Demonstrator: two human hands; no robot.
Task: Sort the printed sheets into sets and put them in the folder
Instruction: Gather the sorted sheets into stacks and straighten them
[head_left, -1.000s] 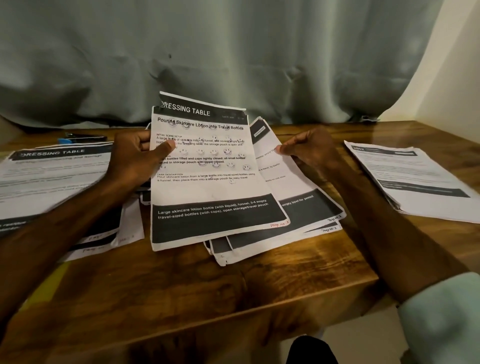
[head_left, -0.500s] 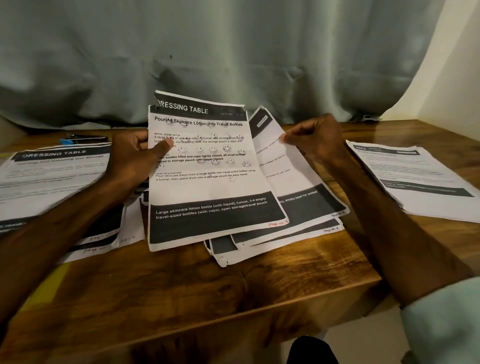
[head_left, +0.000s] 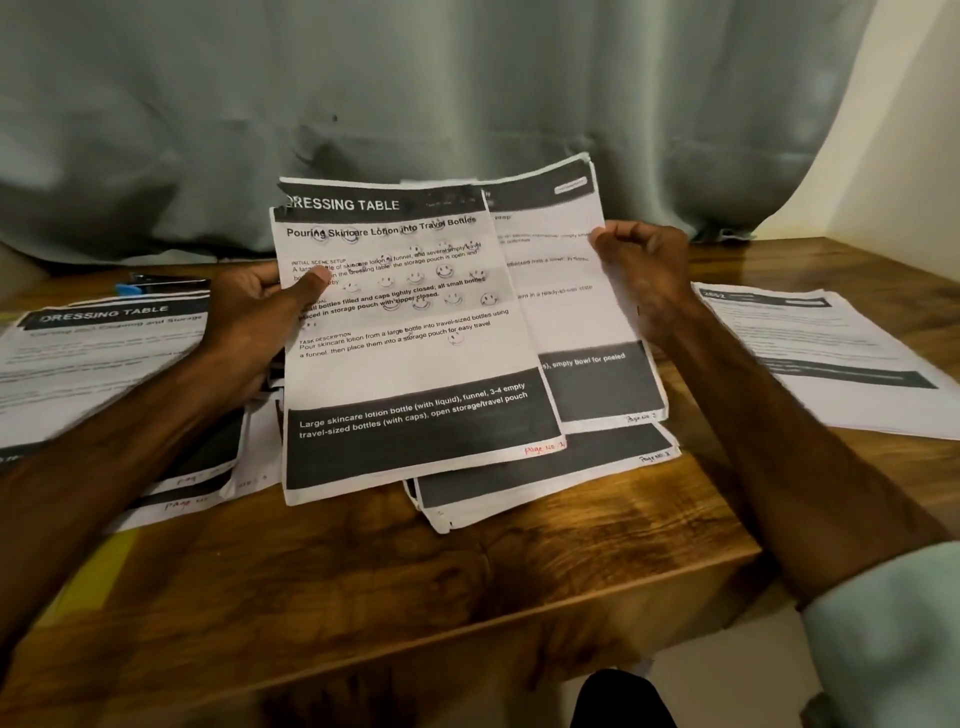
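Paper is pinched in both hands: the left hand (head_left: 249, 317) clamps its thumb over the Dressing Table sheet (head_left: 415, 358), and the right hand (head_left: 641, 270) curls round the edge of the second sheet (head_left: 566, 317) behind it. Both sheets tilt up over the loose pile (head_left: 545, 478) on the wooden table (head_left: 415, 582). A left stack (head_left: 104, 353) and a right stack (head_left: 831, 353) lie flat either side.
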